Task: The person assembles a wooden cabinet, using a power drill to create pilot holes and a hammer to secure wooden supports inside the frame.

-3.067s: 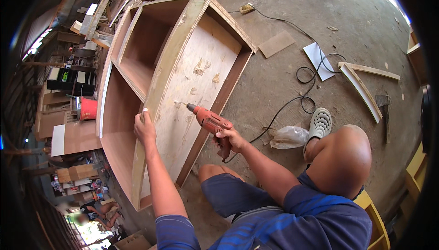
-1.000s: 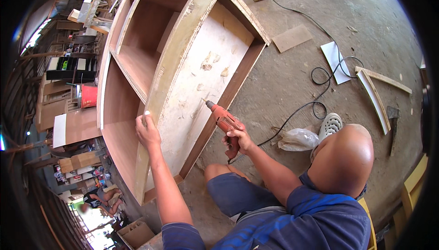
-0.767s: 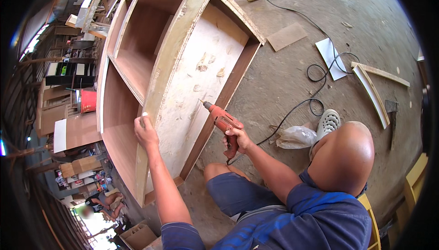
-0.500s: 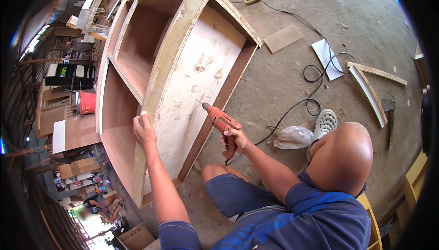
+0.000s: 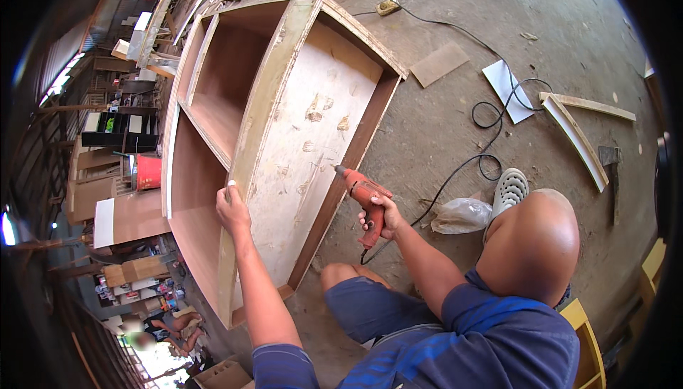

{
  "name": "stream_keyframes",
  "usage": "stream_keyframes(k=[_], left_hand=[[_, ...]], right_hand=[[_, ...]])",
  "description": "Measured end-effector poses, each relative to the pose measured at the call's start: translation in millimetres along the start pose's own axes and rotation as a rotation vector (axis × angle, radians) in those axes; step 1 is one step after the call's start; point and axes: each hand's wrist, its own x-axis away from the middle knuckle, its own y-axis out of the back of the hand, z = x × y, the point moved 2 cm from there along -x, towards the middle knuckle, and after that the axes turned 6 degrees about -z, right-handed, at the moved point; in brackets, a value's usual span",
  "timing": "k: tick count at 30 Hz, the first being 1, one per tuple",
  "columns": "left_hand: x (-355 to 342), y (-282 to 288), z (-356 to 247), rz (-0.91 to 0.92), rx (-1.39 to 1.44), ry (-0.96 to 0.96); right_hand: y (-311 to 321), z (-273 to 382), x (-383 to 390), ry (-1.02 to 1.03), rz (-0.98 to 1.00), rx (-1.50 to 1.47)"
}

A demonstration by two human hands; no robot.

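Observation:
A wooden cabinet [image 5: 274,197] with open compartments lies tilted on the floor in front of me. My left hand [image 5: 234,209] is closed over its pale front rail [image 5: 257,108], the thumb on top. In my right hand [image 5: 385,220] is a red electric drill [image 5: 367,191], held by its grip. Its tip points at the cabinet's whitish side panel [image 5: 295,151], near the panel's right-hand border. Whether the bit touches the wood I cannot tell. Rough torn patches mark that panel.
A black cord [image 5: 455,168] loops over the concrete to a yellowish socket block [image 5: 388,7]. By my shoe [image 5: 511,188] lies a clear plastic bag [image 5: 461,215]. Wood strips [image 5: 580,140], a hammer-like tool [image 5: 612,176] and flat boards [image 5: 439,64] lie to the right. A red bucket [image 5: 149,173] stands left.
The drill has moved a little to the right across the side panel. My left hand keeps its hold on the rail. The whole view has shifted slightly.

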Motion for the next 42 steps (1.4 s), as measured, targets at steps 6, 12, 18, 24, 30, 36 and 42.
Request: stream_keyframes(k=[6,12,18,24,30,36,42], left_hand=[[2.3,1.3,-2.1,-0.004,0.042,-0.001],[4.8,5.0,-8.2,-0.004,0.061,-0.03],[6.1,6.3,-9.8,-0.018,0.086,-0.029],[6.3,6.0,-8.4,-0.004,0.052,-0.016],[5.1,4.1,-10.7,0.006,0.105,-0.033],[4.7,4.7,-6.5,0.002,0.083,-0.026],[5.5,6.0,-7.0,0.014,0.085,-0.019]], right_hand=[[24.2,-1.0,-12.8,0.024,-0.071,-0.09],[25.7,2.3,-33.6,-0.019,-0.092,-0.076],[27.6,3.1,-43.4,-0.041,-0.11,-0.078],[26.6,0.0,-45.9,-0.042,-0.091,-0.065],[30.7,-2.4,-54.3,-0.02,-0.114,-0.095],[27.6,-0.8,-52.1,-0.067,-0.16,-0.156],[36.1,5.3,-56.9,-0.148,-0.044,-0.309]])
